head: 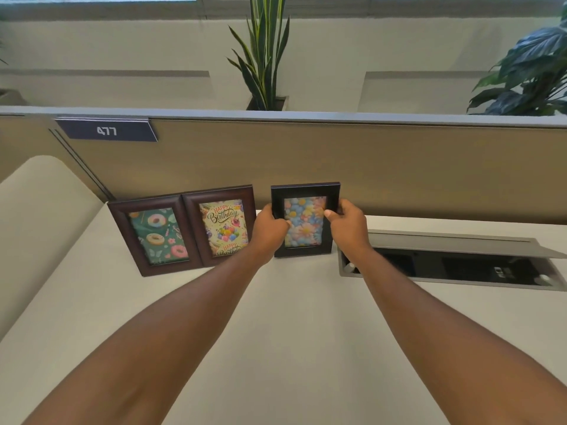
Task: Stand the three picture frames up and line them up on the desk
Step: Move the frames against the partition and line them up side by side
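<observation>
Two brown wooden frames, the donut print (156, 236) and birthday print (223, 226), stand side by side; left hand (268, 228) and right hand (348, 223) grip the black flower-print frame (304, 220), upright on the cream surface (291, 317), just beside them and awaiting alignment.

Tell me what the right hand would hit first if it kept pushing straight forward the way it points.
The black frame it grips moves along, so the right hand would probably meet the tan partition behind, though depth is unclear.

The left hand (270, 230) hides the black frame (305, 220)'s left edge; can't see its stand (cable box (454, 262) contents too dark).
</observation>
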Available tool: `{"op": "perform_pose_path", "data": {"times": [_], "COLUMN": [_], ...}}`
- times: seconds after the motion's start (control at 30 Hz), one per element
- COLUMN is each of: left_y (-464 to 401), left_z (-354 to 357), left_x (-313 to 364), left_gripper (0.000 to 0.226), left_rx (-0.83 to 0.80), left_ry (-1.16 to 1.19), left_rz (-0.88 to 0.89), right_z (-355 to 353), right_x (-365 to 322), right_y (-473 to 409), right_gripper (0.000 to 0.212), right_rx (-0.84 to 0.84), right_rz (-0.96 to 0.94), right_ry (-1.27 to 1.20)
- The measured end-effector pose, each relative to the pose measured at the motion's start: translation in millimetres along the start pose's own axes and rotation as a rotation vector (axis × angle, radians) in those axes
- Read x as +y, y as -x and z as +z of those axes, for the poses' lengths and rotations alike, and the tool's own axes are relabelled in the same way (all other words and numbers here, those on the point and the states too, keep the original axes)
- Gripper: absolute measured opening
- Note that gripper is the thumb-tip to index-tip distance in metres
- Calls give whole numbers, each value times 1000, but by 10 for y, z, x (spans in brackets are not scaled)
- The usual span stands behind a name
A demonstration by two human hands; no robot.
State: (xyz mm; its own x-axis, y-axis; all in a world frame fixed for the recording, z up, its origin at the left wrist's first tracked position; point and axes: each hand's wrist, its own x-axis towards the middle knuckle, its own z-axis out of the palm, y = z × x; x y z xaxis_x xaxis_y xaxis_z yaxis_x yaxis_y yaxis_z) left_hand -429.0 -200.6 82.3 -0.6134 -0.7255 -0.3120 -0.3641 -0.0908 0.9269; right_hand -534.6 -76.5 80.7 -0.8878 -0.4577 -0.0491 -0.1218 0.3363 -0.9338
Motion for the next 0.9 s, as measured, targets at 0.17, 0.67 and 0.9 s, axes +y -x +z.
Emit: {"op": "perform_pose_path", "data": {"times": [0.17, 0.67, 0.9], "left_y": [70, 572, 594], "left_z": [87, 235, 171], "left_x": [-19, -522, -509], "left_gripper": [55, 82, 81], "left_rx": [112, 169, 151], "left_ry": [-112, -285, -242], "left_rz": [9, -30, -56], "right_z": [44, 285, 275], "right_x": [13, -81, -107], "right_y": [-77, -101, -115], "right_gripper": [23, 25, 29], "right_rx": [-4, -72, -93], "right_rz": [-4, 3, 10], "right_ry": [1, 38, 69]}}
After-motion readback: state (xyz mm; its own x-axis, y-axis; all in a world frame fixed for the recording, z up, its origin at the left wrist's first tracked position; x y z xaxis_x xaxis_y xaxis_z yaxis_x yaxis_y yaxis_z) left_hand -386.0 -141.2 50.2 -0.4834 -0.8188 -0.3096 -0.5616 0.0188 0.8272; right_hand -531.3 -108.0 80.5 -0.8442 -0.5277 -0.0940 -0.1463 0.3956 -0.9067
